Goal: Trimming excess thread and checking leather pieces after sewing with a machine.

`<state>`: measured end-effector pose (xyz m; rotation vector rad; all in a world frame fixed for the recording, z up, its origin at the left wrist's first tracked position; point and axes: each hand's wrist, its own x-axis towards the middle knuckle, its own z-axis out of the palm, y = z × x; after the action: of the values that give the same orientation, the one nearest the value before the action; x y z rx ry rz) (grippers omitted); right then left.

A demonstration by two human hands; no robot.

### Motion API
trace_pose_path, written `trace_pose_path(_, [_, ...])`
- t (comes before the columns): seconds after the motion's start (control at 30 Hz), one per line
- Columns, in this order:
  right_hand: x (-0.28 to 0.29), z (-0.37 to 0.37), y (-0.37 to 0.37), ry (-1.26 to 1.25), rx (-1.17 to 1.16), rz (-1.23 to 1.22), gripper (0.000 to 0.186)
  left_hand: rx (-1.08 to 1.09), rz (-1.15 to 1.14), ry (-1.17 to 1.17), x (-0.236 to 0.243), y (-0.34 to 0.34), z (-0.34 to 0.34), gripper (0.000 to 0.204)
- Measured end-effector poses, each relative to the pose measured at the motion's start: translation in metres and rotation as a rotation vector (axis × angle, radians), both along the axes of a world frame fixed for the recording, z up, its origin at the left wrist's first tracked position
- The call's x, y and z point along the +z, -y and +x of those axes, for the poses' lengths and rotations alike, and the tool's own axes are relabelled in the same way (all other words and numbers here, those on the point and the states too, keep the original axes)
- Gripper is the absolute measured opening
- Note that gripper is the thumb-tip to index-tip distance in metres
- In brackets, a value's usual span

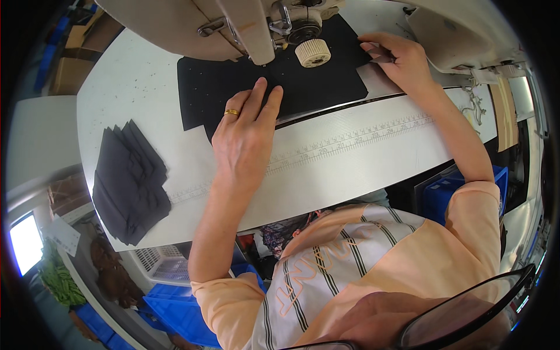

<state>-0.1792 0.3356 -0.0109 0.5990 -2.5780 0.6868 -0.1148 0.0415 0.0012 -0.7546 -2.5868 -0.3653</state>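
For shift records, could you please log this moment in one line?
left hand: on black fabric; right hand: at fabric's edge, dark tool in fingers; sewing machine: above fabric; dark fabric stack: at left

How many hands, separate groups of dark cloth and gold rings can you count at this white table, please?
Hands: 2 (left hand, right hand)
Dark cloth groups: 2 (black cloth, side pile)
Gold ring: 1
Total: 5

The cloth (216, 87) is black, the stacked pieces (128, 181) charcoal grey. The worktop (361, 169) is white, with a grey ruler scale (350, 143); the sewing machine (157, 23) is cream, the crate (181, 315) blue. The peach shirt (408, 259) has a dark-striped white panel (341, 268).
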Motion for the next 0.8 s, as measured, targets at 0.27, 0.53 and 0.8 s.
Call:
trace_pose_path(0.27, [-0.002, -0.015, -0.031, 0.151, -0.13, -0.07, 0.022, 0.032, 0.019, 0.06, -0.002, -0.002, -0.004, 0.046])
trace_pose_path(0.53, [0.004, -0.017, -0.028, 0.173, -0.128, -0.102, 0.023, 0.045, 0.021, 0.002, -0.005, 0.0, -0.01, 0.044])
trace_pose_path(0.8, [0.008, -0.007, -0.029, 0.199, -0.153, -0.072, 0.019, 0.025, 0.041, 0.045, -0.003, -0.003, -0.012, 0.045])
